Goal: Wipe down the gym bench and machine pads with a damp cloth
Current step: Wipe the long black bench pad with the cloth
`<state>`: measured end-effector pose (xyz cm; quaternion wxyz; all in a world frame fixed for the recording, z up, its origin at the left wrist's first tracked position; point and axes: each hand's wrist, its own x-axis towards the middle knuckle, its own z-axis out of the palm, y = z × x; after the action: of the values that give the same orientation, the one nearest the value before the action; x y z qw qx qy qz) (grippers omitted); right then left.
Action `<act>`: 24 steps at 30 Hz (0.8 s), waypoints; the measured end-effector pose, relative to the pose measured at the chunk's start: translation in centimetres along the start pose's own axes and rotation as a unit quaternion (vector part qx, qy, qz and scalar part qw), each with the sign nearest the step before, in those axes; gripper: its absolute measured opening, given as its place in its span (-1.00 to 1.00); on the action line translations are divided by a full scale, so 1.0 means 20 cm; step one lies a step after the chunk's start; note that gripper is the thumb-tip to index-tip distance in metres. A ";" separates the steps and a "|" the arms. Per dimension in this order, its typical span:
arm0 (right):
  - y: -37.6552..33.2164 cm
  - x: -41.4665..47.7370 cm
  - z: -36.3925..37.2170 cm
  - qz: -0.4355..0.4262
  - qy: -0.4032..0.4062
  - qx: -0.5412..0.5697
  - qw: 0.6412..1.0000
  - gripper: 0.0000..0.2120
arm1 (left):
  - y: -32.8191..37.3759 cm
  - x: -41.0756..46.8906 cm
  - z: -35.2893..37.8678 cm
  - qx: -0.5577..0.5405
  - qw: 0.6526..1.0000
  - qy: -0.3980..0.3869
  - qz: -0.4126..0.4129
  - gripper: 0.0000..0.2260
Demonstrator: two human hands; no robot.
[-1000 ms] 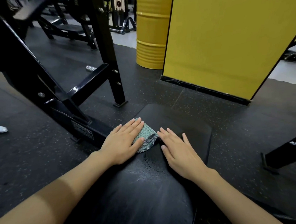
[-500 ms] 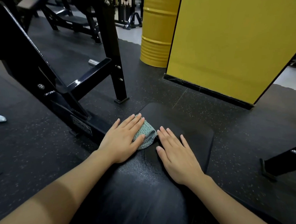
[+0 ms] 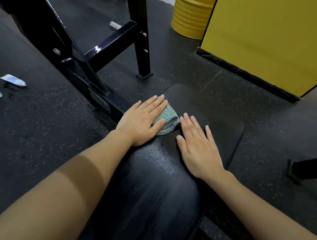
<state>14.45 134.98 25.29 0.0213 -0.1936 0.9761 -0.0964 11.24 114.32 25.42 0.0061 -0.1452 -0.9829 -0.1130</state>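
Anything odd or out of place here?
Yes: a small white-and-blue tube lies loose on the floor at far left, dark wet-looking specks beside it, possibly a spill. The cloth, left hand and right hand on the bench pad look normal.

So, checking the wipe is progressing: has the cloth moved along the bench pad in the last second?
No, not noticeably. The cloth under the left hand sits as far from the far edge of the bench pad as before; the camera shifted instead.
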 end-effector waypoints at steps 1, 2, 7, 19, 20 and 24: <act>0.00 0.00 0.00 0.000 0.000 0.001 1.000 -0.29 | 0.00 0.00 0.00 0.000 1.000 -0.001 -0.001 -0.28; 0.00 0.00 0.00 0.000 -0.001 0.001 1.000 -0.30 | 0.00 0.00 0.00 -0.001 1.000 -0.003 -0.002 -0.28; -0.01 0.00 -0.01 -0.002 0.004 0.007 1.000 -0.32 | 0.01 0.01 0.00 -0.003 1.000 -0.010 -0.017 -0.27; -0.01 0.00 0.00 0.006 0.010 -0.003 1.000 -0.38 | 0.00 0.10 -0.02 -0.027 0.999 -0.026 -0.019 -0.45; -0.01 -0.01 0.00 0.007 0.008 -0.005 1.000 -0.38 | -0.01 0.10 -0.02 -0.031 0.999 -0.030 -0.017 -0.44; -0.01 -0.01 -0.02 0.015 -0.004 0.001 1.000 -0.38 | -0.01 0.10 -0.04 -0.043 0.998 -0.049 -0.001 -0.43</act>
<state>14.66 134.86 25.65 0.0272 -0.1791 0.9787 -0.0964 9.29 114.51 26.35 -0.0486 -0.1499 -0.9764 -0.1480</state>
